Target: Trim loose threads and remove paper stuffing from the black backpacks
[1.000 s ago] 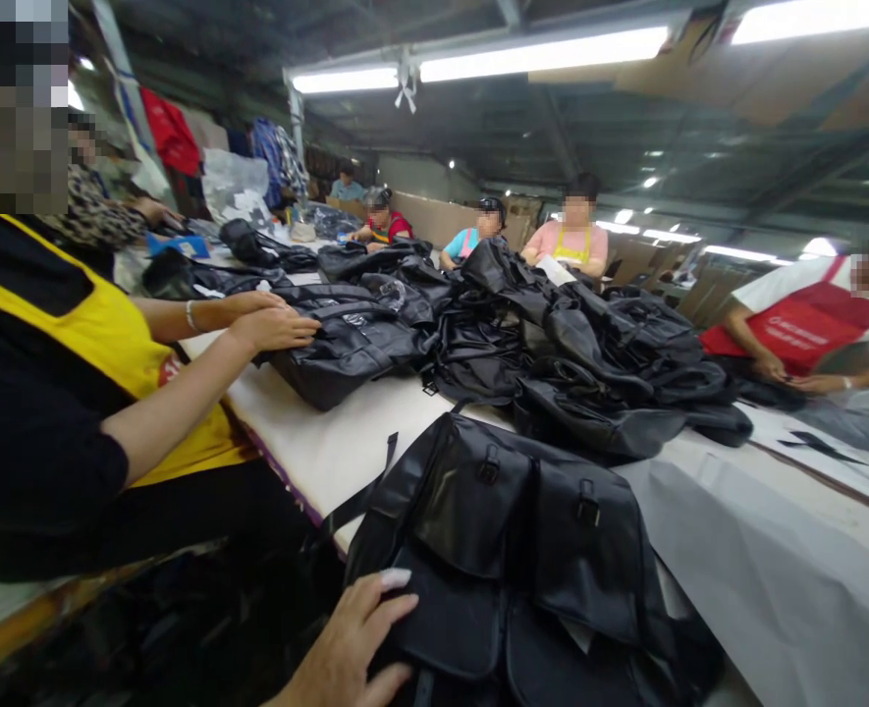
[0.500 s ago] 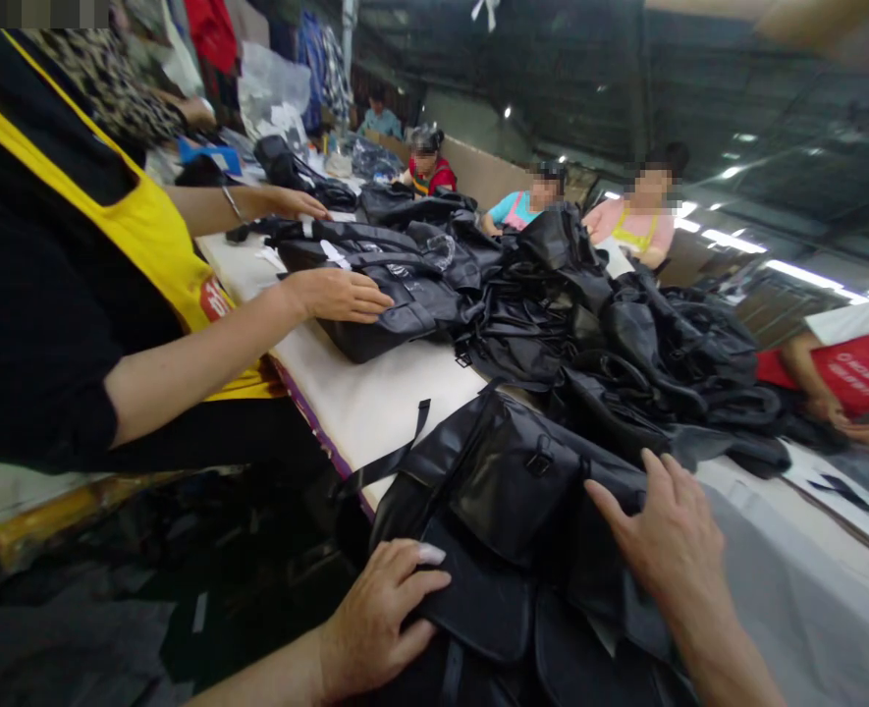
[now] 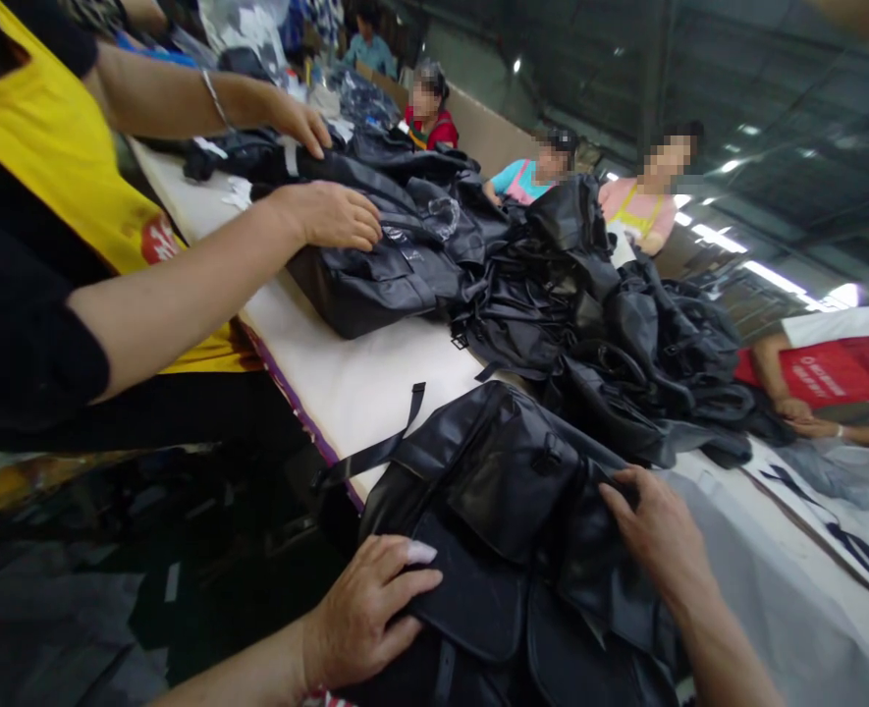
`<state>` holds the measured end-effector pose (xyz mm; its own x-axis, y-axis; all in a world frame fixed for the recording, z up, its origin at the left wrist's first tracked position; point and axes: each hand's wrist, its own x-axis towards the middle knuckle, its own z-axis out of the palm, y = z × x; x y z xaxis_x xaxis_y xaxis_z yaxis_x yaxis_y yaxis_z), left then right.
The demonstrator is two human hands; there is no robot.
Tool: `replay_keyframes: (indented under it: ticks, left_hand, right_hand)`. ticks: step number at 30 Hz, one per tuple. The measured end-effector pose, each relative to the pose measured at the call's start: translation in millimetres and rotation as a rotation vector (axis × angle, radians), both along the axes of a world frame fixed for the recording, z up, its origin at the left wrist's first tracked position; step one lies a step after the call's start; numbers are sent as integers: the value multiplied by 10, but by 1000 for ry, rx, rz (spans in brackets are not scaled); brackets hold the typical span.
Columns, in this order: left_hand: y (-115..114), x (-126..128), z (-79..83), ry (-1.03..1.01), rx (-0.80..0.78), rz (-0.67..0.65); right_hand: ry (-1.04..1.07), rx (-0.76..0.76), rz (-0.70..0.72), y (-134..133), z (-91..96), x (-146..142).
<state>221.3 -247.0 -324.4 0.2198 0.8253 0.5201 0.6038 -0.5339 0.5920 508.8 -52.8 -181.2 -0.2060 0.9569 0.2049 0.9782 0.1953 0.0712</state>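
- The left hand (image 3: 371, 609) rests on the near left part of a black bag (image 3: 512, 491), fingers loosely spread and unclenched, one fingertip wrapped in white.
- The right hand (image 3: 659, 525) touches the bag's upper right pocket with bent fingers and thumb; I cannot tell whether it pinches the leather-like material.
- The bag lies between the two hands at the table's near side, its pockets facing up and its lower end cut off by the frame.
- A strap (image 3: 397, 437) runs from its left side, over the table edge.
- Right of the bag, a grey sheet (image 3: 750, 570) covers part of the pale table (image 3: 323, 339).
- Beyond the bag is a pile (image 3: 625, 324) of more black bags.
- At left, a co-worker in a yellow apron (image 3: 43, 147) has both hands on another black bag (image 3: 375, 295).
- At far right, a person in a red apron (image 3: 836, 368) holds their hands close together.
- More people sit or stand behind the pile.
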Motion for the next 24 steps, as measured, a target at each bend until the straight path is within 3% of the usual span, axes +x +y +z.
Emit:
replay_keyframes:
  ticks: [5, 8, 12, 16, 19, 22, 24]
  left_hand:
    - [18, 15, -56, -16, 2, -5]
    - [32, -12, 28, -17, -44, -18]
    - [44, -85, 466, -107, -116, -147]
    - [138, 46, 1023, -258, -318, -278]
    - [319, 400, 1201, -149, -345, -261]
    - [528, 874, 1131, 130, -222, -188]
    - [630, 1170, 1016, 251, -172, -140]
  right_hand:
    - [-26, -33, 61, 54, 2, 4]
    - [3, -8, 36, 44, -2, -25]
    - [220, 72, -72, -179, 117, 41]
    - [587, 201, -432, -775, 241, 265]
    - [1152, -83, -579, -1308, 113, 334]
    - [1586, -428, -655, -1658, -160, 242]
    - [1779, -512, -686, -1741, -318, 155]
